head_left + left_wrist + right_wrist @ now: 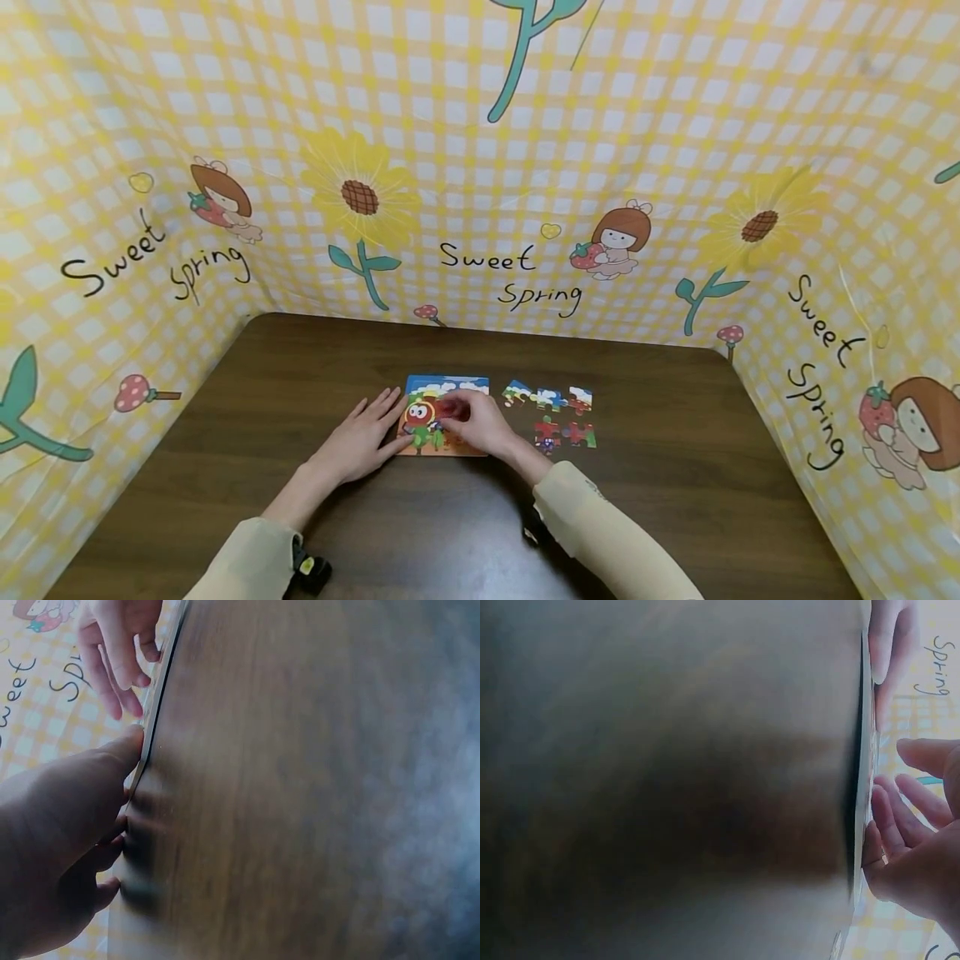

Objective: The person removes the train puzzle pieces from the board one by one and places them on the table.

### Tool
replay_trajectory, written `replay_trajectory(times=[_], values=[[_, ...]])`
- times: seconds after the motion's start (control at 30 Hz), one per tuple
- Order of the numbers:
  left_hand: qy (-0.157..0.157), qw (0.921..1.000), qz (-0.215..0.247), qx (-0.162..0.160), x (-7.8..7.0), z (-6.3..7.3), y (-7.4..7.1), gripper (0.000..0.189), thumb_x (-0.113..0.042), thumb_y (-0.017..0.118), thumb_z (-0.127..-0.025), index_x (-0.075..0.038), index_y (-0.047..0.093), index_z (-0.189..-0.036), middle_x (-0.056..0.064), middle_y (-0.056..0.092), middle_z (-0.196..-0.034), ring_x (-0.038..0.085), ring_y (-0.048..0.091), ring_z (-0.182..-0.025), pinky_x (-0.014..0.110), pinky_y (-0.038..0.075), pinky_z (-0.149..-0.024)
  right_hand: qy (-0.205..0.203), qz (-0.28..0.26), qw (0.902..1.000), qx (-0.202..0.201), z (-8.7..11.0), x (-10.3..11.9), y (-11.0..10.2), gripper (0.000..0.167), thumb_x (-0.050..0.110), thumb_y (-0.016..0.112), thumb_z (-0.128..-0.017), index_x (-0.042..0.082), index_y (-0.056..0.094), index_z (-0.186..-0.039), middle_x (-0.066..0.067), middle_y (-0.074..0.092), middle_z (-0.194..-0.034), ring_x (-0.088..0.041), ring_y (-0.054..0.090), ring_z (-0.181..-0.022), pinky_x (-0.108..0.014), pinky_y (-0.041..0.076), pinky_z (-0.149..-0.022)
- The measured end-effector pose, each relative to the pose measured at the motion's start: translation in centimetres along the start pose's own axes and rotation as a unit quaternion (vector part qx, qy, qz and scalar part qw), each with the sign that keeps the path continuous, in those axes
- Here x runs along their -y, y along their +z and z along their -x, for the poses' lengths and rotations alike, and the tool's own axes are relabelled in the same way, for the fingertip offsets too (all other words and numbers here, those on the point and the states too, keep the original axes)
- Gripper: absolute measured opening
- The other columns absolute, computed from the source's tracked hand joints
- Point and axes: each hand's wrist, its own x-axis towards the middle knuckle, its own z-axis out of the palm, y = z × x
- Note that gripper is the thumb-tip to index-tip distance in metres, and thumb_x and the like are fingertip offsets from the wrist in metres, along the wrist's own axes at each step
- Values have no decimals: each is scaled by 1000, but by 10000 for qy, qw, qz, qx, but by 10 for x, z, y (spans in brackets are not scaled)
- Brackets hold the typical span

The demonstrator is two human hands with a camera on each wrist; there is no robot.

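Note:
A jigsaw puzzle board (450,448) with blue sky and a red-faced cartoon figure lies on the table. My left hand (365,437) rests along its left side, fingers straight, with the thumb touching the lower left corner. Over the board's right half is my right hand (482,423), its thumb and fingers bent toward a dark red patch. The right wrist view shows that thumb (926,755) apart from the fingers, and no piece is seen between them. Right of the board lie loose puzzle pieces, including a blue one (551,399) and a red one (576,433).
The dark wooden table (645,500) is walled on three sides by yellow checked cloth (480,200) with printed flowers and girls. More loose pieces, such as a green and blue one (517,393), lie close to the right forearm. A black device (311,572) sits at the left wrist.

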Motion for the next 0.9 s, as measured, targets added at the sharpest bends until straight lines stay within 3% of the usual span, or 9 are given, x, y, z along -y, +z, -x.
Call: replay_trajectory(times=[0.17, 0.27, 0.43, 0.57, 0.77, 0.9], values=[[0, 10000, 9, 7, 1, -1, 1, 77, -50, 63, -110, -2, 44, -168, 26, 38, -176, 46, 34, -166, 72, 30, -130, 39, -210, 9998, -9, -2, -1, 0, 28, 6, 77, -102, -2, 78, -129, -18, 81, -119, -29, 77, -103, -23, 60, -84], [-11, 10000, 2, -3, 0, 0, 1, 76, -48, 63, -111, -1, 44, -167, 26, 38, -175, 46, 34, -166, 72, 30, -130, 135, -405, 9991, 69, -4, 0, 1, 30, 5, 78, -101, -4, 76, -130, -20, 80, -120, -29, 77, -103, -21, 60, -84], [-16, 10000, -25, 22, -2, 0, 2, 77, -48, 63, -111, 1, 44, -167, 28, 37, -175, 46, 33, -166, 73, 30, -130, 527, -416, 9977, 119, -10, 3, 5, 44, 5, 85, -96, -5, 73, -136, -19, 79, -119, -19, 73, -97, -22, 58, -82], [-31, 10000, -32, 59, -4, 0, 2, 78, -49, 63, -111, 2, 44, -166, 28, 36, -176, 47, 32, -166, 74, 29, -130, 674, -44, 9977, 110, -12, 5, 9, 48, 9, 89, -93, 0, 74, -137, -14, 78, -116, -14, 69, -93, -25, 55, -83], [-48, 10000, -27, 58, -2, 0, 3, 78, -51, 63, -110, 0, 46, -166, 27, 37, -176, 46, 33, -166, 73, 29, -130, 512, 423, 9978, 7, -10, 3, 12, 48, 12, 91, -91, 6, 77, -136, -11, 78, -113, -18, 70, -96, -30, 49, -90], [-69, 10000, 27, 55, -1, 1, 2, 77, -52, 63, -110, -1, 46, -166, 27, 37, -176, 46, 33, -166, 73, 29, -131, 361, 145, 9992, 108, -9, 0, 10, 49, 9, 89, -92, 6, 75, -139, -13, 77, -113, -15, 68, -94, -26, 51, -87]])
